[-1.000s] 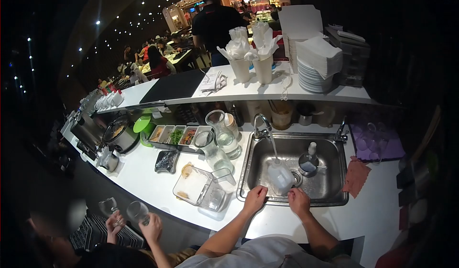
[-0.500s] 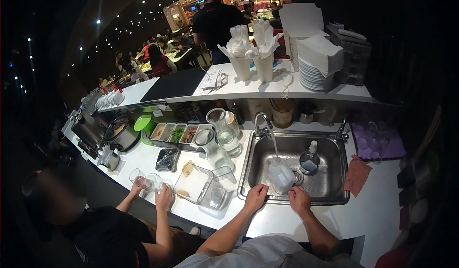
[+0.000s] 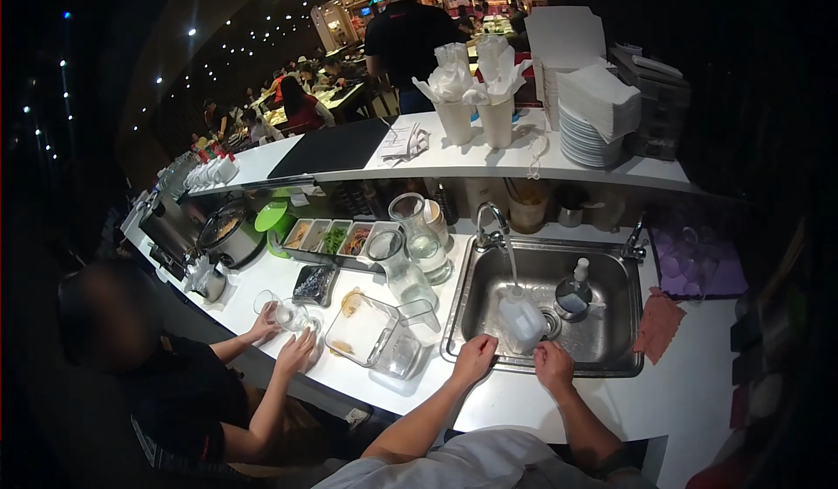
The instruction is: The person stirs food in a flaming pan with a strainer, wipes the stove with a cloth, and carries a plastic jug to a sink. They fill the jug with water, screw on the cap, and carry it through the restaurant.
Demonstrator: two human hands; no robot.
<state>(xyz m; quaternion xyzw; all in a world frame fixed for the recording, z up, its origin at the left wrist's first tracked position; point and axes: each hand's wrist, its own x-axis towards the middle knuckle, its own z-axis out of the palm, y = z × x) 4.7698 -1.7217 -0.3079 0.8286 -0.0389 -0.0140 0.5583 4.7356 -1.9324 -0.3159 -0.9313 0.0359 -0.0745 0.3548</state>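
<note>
My left hand (image 3: 477, 355) rests closed on the front rim of the steel sink (image 3: 635, 341), its fingers curled in with nothing visible in them. Farther right along that rim, my right hand (image 3: 553, 364) is closed the same way. Between and just beyond my hands, a translucent white plastic jug (image 3: 522, 321) stands tilted in the basin, apart from both. Water from the running faucet (image 3: 491, 220) falls into its top. A pump bottle (image 3: 573, 293) stands in the sink behind the jug, near the drain.
Left of the sink are glass carafes (image 3: 397, 271), a clear rectangular tub (image 3: 349, 336) and a condiment tray (image 3: 340, 243). At far left a co-worker's hands (image 3: 284, 336) handle glasses. A pink cloth (image 3: 660, 323) lies right of the sink, before glasses on a purple mat (image 3: 724, 271).
The view has shifted slightly. The co-worker has leaned in over the counter, hands still at the glasses. My hands stay on the sink rim, and water keeps running into the jug.
</note>
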